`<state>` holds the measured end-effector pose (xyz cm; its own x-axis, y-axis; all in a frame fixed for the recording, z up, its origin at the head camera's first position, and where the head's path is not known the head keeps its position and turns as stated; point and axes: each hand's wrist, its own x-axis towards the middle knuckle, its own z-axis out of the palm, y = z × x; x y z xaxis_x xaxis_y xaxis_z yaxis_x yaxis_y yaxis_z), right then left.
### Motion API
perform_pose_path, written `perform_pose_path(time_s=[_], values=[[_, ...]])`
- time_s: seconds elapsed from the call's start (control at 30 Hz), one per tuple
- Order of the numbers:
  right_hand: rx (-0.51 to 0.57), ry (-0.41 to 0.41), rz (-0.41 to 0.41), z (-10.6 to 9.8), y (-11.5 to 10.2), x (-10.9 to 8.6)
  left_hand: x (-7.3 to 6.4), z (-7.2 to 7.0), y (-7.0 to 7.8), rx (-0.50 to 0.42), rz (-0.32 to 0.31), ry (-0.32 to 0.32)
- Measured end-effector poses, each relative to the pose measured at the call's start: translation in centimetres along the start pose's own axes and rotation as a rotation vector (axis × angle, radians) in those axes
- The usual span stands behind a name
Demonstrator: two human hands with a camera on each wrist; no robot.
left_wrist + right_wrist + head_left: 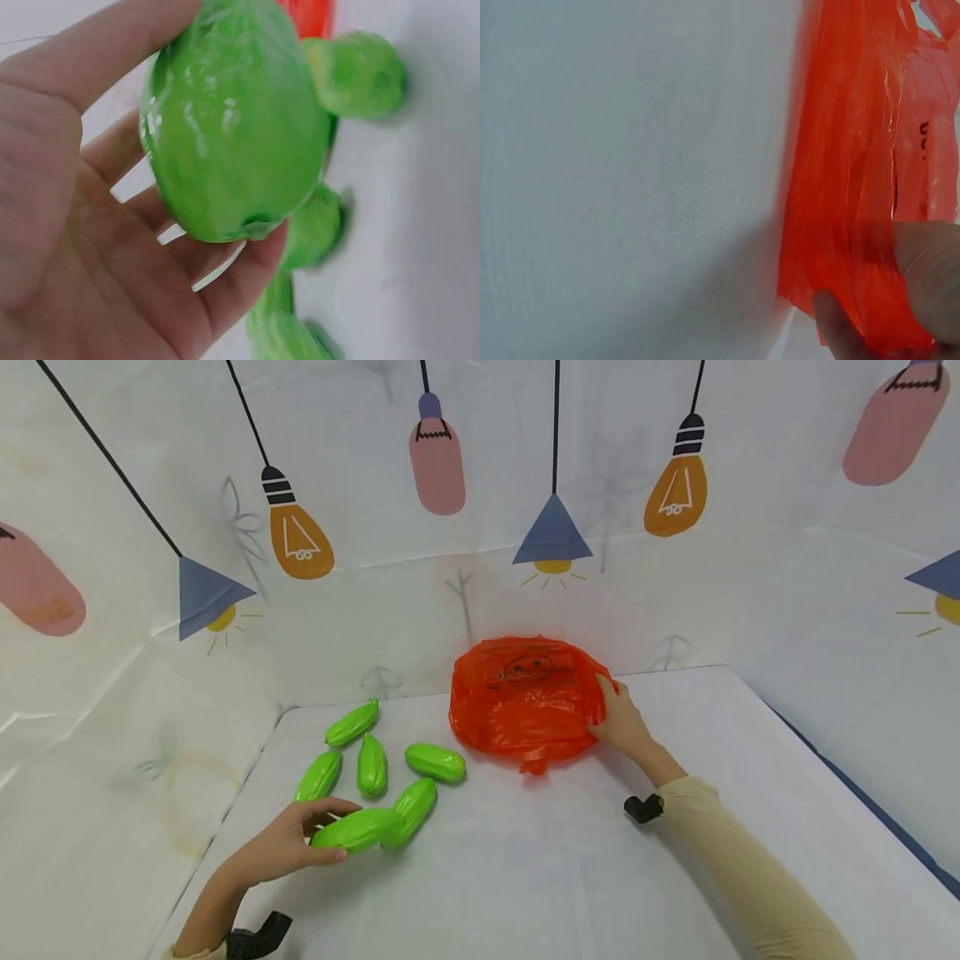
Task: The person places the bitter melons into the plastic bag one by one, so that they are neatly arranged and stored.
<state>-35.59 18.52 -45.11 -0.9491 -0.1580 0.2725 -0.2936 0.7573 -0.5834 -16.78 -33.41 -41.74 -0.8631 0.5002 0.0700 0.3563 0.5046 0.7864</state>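
In the head view, my left hand [288, 843] grips a glossy green toy vegetable [358, 829], long and ridged like a plump cucumber. The left wrist view shows the thumb on one side of this green vegetable [232, 127] and the fingers curled about the other. Behind it, another green vegetable [412, 812] is partly covered. At the back of the table sits a crinkled red plastic bag [517, 710] with a dark printed face. My right hand [622, 722] pinches the bag's right edge; in the right wrist view, thumb and finger press the red film [847, 225].
More green vegetables lie loosely grouped left of the bag, including one at the back [352, 723], one upright in view [372, 768] and one near the bag [435, 763]. The white table [540, 877] meets lamp-printed sheeting [360, 635] at its back and sides.
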Motion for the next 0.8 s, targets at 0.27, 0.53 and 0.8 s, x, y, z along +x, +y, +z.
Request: perform_pose_path(time_s=[0.27, 0.53, 0.8], values=[[0.027, -0.048, 0.028, -0.4, -0.9, -0.2, 4.5, 0.4, 1.9, 0.073, -0.019, 0.129], [0.011, -0.056, 0.035, -0.5, -1.4, -0.7, 9.4, 2.1, 3.9, 0.140, -0.100, 0.228], [0.012, -0.026, 0.023, -0.1, -1.3, -0.8, 15.0, 4.7, 6.3, 0.075, -0.097, 0.351]])
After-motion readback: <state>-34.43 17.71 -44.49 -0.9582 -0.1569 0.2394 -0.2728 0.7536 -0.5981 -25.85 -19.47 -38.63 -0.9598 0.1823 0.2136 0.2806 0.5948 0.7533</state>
